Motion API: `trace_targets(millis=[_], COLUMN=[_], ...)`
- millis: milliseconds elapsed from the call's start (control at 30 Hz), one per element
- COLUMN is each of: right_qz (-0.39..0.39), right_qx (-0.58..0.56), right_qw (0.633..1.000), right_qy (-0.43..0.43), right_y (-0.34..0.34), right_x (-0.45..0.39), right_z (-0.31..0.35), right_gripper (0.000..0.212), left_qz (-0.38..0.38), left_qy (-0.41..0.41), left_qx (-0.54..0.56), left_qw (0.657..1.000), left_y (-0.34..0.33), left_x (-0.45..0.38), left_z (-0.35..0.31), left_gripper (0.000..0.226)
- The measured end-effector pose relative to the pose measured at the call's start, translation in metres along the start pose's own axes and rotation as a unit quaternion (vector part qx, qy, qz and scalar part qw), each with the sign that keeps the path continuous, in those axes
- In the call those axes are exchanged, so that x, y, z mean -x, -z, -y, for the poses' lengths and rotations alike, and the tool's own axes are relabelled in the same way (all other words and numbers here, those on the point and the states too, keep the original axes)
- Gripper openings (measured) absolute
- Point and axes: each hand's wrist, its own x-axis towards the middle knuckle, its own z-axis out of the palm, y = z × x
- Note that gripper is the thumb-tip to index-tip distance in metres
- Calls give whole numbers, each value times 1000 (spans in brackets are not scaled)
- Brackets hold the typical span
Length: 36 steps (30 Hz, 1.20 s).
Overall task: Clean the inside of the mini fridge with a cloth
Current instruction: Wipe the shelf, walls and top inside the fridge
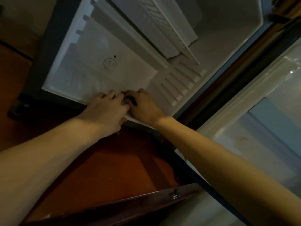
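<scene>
Both bare forearms reach forward into the open mini fridge [114, 51]. Left hand [105, 110] and right hand [143, 106] meet at its front edge, fingers curled together around a small dark cloth [130, 99], mostly hidden between them, against the white interior wall.

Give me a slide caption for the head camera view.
Both hands press a white cloth at the open mini fridge front edge.
</scene>
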Motion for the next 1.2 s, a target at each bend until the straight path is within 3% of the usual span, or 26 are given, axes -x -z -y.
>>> trace_targets(millis=[100,233,367,467,600,833,1200], right_qz=[1,-12,-62,-29,13,-104,-12], right_qx=[-45,-21,-2,13,92,130,21], right_qw=[999,998,998,999,995,985,997], right_qy=[-30,-62,-33,-33,-37,-39,-78], right_y=[16,46,57,41,7,-11,-17], right_x=[11,27,52,62,48,1,-37], right_z=[-5,1,15,17,7,-21,-34], right_gripper=[35,33,24,20,36,45,40], left_qz=[7,15,19,18,10,14,8], left_qy=[-4,2,8,9,2,-2,-6], left_qx=[-3,-2,-20,-12,-4,-1,-7], left_qw=[1000,1000,1000,1000,1000,1000,1000], left_y=[1,4,4,4,4,3,0], left_x=[0,0,0,0,0,-1,-3], left_z=[1,-1,-3,-2,-2,-2,-2], left_gripper=[37,39,40,37,34,36,40])
